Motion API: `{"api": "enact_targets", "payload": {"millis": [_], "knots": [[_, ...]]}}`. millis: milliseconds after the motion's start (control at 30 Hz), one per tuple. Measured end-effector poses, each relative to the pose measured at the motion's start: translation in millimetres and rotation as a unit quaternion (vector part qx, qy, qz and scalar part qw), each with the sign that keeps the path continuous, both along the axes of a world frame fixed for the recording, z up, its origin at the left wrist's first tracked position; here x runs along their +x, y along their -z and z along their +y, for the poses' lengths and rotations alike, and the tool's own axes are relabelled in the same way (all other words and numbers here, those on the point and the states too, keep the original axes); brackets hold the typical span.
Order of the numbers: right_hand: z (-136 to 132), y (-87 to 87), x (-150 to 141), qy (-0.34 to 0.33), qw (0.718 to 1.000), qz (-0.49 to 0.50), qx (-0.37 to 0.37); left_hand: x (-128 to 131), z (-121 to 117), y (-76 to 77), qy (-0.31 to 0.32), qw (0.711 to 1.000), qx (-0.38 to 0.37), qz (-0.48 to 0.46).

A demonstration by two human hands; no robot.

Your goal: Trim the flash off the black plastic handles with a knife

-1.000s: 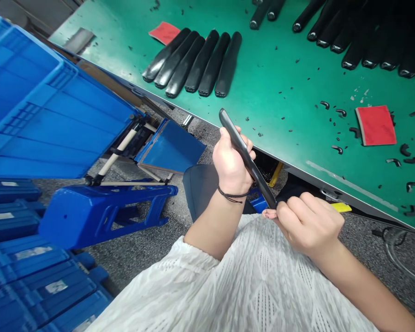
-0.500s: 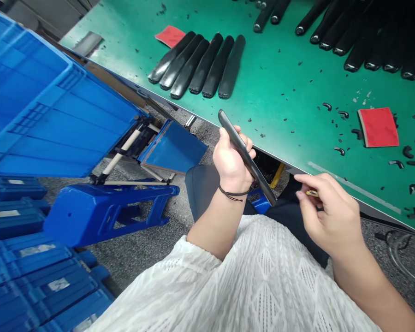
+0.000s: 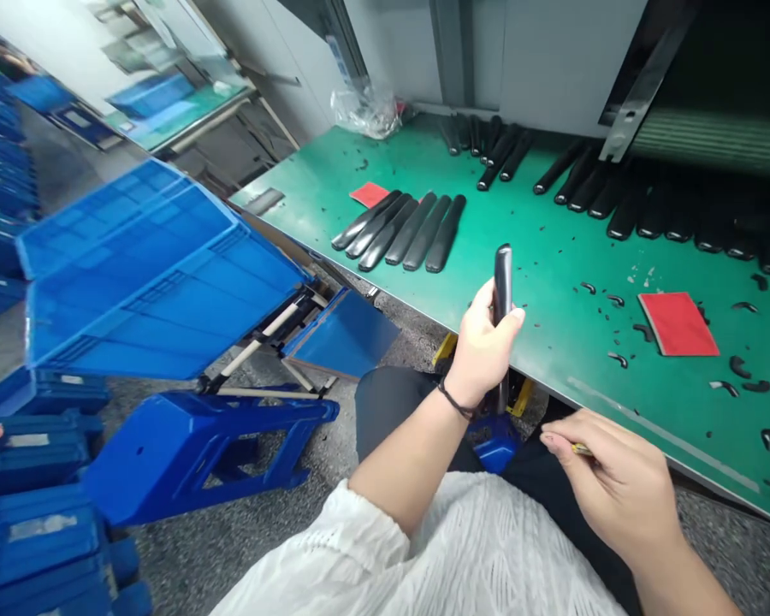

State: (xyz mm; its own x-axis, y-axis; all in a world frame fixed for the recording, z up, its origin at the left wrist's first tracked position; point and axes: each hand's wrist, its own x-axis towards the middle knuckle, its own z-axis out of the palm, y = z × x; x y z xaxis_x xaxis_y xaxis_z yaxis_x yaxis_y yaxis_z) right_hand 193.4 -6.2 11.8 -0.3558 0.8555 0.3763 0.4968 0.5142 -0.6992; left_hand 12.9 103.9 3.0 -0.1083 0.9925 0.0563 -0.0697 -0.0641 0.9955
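the left hand (image 3: pixel 484 338) wraps closed around a black bar (image 3: pixel 502 282), holding it upright just beside the edge of the green surface (image 3: pixel 539 359). the right hand (image 3: pixel 619 488) is narrowed to a pinch on a small yellow piece (image 3: pixel 581 448), lower right of the bar. left of the left hand, a tilted blue plastic crate (image 3: pixel 160 274) shows only its blue inside.

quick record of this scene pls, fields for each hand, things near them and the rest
left hand: grips a black moulded bar upright, cord bracelet on the wrist
right hand: pinches a small yellow item, too small to identify
things: six black bars in a row, curved black offcuts and a red pad on a green bench top
rest: blue plastic crate, blue stool
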Motion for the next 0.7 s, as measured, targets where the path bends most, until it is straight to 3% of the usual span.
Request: {"api": "enact_targets", "payload": {"millis": [67, 133, 267, 400, 500, 600, 700], "knots": [[0.3, -0.9, 16.6, 0.04, 0.999, -0.034, 0.014, -3.9, 37.2, -2.8, 0.016, 0.985, 0.029, 0.167], [-1.1, -1.0, 35.1, 0.064, 0.995, -0.072, 0.023, -4.0, 82.2, -7.3, 0.007, 0.949, 0.039, 0.313], [-4.3, 3.0, 74.8, 0.071, 0.986, -0.144, 0.042, 6.9, 179.9, -16.7, 0.012, 0.875, -0.001, 0.484], [-3.8, 9.1, 116.0, 0.093, 0.964, -0.24, 0.073, 21.7, 265.2, -27.3, 0.002, 0.851, -0.014, 0.524], [7.4, 1.8, 145.6, 0.143, 0.935, -0.31, 0.095, 36.8, 315.0, -33.4, -0.014, 0.842, -0.012, 0.539], [44.8, -17.8, 178.6, 0.228, 0.902, -0.356, 0.087, 54.0, 360.1, -29.5, -0.026, 0.844, 0.008, 0.536], [108.1, -35.5, 221.7, 0.355, 0.844, -0.385, 0.113, 67.5, 400.5, -17.4, -0.027, 0.862, 0.072, 0.502]]}}
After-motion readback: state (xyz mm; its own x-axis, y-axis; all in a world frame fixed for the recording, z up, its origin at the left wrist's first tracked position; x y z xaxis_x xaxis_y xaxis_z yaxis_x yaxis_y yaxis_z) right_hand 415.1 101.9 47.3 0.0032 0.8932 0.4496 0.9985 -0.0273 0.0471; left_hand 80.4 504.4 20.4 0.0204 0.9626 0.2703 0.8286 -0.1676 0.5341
